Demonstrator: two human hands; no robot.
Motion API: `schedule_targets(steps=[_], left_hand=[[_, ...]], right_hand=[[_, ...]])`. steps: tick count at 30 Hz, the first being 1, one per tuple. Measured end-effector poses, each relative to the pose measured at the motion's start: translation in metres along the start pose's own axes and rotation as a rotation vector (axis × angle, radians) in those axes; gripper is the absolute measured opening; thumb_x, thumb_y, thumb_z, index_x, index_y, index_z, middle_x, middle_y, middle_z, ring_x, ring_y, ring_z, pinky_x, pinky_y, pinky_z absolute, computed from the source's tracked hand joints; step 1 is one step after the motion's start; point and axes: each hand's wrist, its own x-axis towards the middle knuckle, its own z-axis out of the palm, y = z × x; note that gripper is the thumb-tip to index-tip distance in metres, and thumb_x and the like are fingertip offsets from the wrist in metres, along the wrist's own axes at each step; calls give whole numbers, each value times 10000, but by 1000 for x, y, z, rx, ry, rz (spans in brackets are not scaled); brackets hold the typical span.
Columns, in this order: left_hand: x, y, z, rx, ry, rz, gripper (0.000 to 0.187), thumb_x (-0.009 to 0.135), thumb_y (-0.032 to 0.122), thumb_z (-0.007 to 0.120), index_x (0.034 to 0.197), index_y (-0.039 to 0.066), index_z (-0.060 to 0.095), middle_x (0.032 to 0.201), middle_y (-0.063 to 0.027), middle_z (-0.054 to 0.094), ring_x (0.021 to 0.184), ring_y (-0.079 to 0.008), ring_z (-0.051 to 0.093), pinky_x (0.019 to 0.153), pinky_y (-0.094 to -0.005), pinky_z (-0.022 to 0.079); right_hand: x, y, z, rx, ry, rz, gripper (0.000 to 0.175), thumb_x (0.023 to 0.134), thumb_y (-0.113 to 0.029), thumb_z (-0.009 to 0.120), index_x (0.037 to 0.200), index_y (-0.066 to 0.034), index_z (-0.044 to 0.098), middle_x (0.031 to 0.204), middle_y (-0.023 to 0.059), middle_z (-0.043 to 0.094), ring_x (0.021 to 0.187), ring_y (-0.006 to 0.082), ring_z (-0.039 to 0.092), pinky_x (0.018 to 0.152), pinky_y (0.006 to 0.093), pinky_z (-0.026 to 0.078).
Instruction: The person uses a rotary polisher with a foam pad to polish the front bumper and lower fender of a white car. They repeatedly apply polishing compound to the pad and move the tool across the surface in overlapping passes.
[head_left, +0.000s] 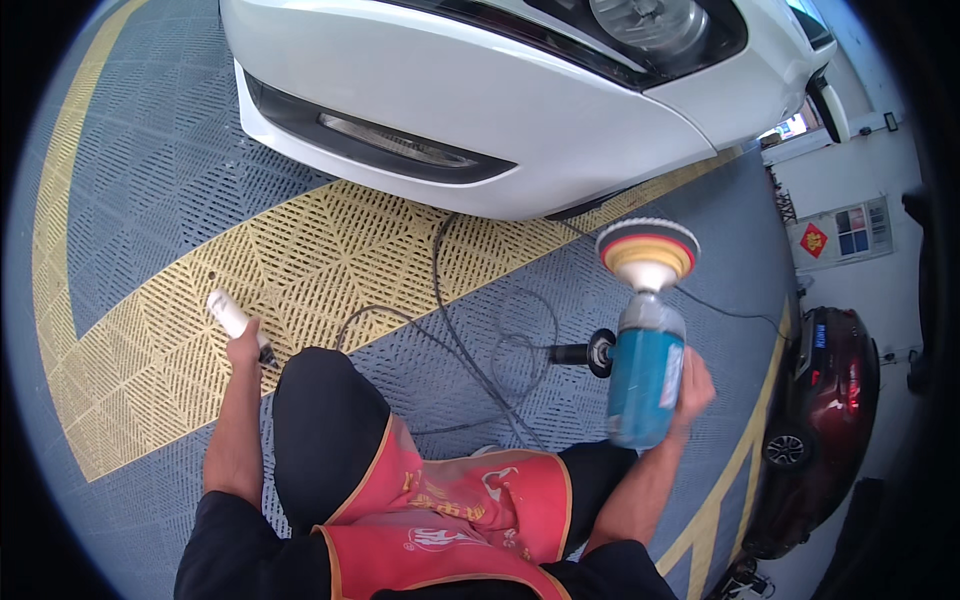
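My right hand (694, 386) grips a teal electric polisher (645, 382), raised so that its round polishing pad (649, 251) points up toward the car. A black side handle (571, 354) sticks out to the left from the tool's neck. Off to the left, my left hand (244, 346) holds a white plastic bottle (229, 315), tilted with its dark nozzle end low beside my knee. In front of me is the white front bumper (420, 90) of a car, with a fog lamp (397, 141) set in black trim. Both the pad and the bottle are apart from the bumper.
A black power cable (450, 315) loops over the grey and yellow plastic grid floor (337, 255) between my hands and runs under the bumper. The car's headlight (652, 22) is at the top. A dark red car (817, 427) stands at the far right, near a white wall (840, 180).
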Motion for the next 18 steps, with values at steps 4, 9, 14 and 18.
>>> schedule_targets(steps=[4,9,14,18], left_hand=[[-10,-36,-8,461,81,143,797,839,478,896,1309,-106,628,1186,-269,765,1050,-399,769,927,-484,591],[-26,-31,-6,566,10,158,851,819,551,888,1316,-83,616,1212,-301,748,1150,-425,743,1000,-503,567],[-48,10,9,852,343,342,914,796,582,904,1334,-96,609,1282,-307,688,1110,-463,700,1002,-553,557],[-114,121,21,646,117,838,885,918,510,831,1494,-96,543,1375,-329,664,1320,-408,648,1146,-486,491]], right_hand=[[55,12,-75,-390,-200,-509,237,867,-24,697,1089,58,713,1036,217,720,926,360,736,807,447,612],[81,27,-71,-189,-205,-465,381,769,-121,698,1096,74,714,1006,207,714,866,355,720,768,454,600],[68,24,40,172,59,-273,359,776,-90,704,1101,54,749,1027,197,750,865,365,744,777,439,610],[46,-17,163,429,86,-24,334,805,-91,718,1121,18,740,1007,179,750,862,330,762,711,417,616]])
